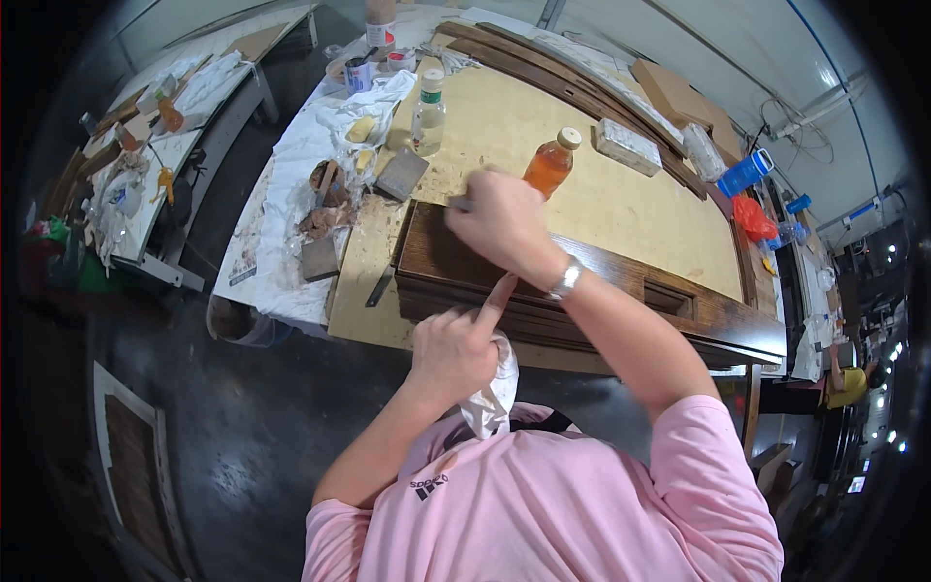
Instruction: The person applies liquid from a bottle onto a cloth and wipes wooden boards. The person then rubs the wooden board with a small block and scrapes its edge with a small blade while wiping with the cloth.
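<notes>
Stacked dark brown wooden boards (601,267) lie in front of me on the table; the top one has a glossy face and a rectangular slot near its right part. Over the left end of the top board is my right hand (499,218), closed, with a small greyish edge showing at its fingers; what it grips is mostly hidden. My left hand (451,354) is closed round a crumpled white cloth (495,388) at the boards' front edge. Its index finger is stretched out toward the board, just below my right wrist.
Beyond the boards stand an amber bottle (551,167) and a clear bottle (428,121). Grey sanding blocks (401,175) and stained rags (330,199) lie at left. A wrapped block (626,147) sits at the back. Another cluttered table (155,194) stands further left; a person (846,386) is far right.
</notes>
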`<control>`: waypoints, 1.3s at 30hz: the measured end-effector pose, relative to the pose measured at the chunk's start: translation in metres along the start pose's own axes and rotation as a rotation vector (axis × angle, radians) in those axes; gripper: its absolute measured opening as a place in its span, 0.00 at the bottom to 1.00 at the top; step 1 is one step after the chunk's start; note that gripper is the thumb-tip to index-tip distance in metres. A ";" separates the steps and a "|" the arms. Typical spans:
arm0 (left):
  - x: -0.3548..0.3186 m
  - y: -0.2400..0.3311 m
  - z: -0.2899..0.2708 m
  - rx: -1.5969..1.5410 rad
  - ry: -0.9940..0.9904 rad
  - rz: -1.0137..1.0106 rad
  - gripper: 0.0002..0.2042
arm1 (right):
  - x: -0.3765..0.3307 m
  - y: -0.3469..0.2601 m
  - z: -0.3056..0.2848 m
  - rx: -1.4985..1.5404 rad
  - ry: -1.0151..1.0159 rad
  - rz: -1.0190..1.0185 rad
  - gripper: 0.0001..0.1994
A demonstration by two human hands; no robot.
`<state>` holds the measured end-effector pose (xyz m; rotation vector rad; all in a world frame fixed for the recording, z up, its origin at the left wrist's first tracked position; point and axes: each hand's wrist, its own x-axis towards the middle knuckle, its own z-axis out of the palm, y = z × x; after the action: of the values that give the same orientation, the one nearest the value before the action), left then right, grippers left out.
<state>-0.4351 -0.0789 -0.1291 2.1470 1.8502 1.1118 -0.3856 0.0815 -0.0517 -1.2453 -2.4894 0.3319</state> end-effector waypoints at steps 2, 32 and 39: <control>0.001 0.002 0.002 0.012 0.010 -0.001 0.40 | -0.006 0.015 -0.002 -0.017 0.035 -0.006 0.14; 0.017 -0.003 -0.052 -0.425 -0.212 -0.263 0.33 | -0.170 0.267 -0.139 -0.310 0.215 0.754 0.14; 0.122 0.044 -0.053 -0.060 -0.164 0.198 0.22 | -0.160 0.204 -0.091 -0.071 0.341 0.423 0.14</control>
<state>-0.4302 -0.0011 -0.0121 2.3489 1.5440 0.9768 -0.1110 0.0778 -0.0713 -1.6975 -1.9593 0.1158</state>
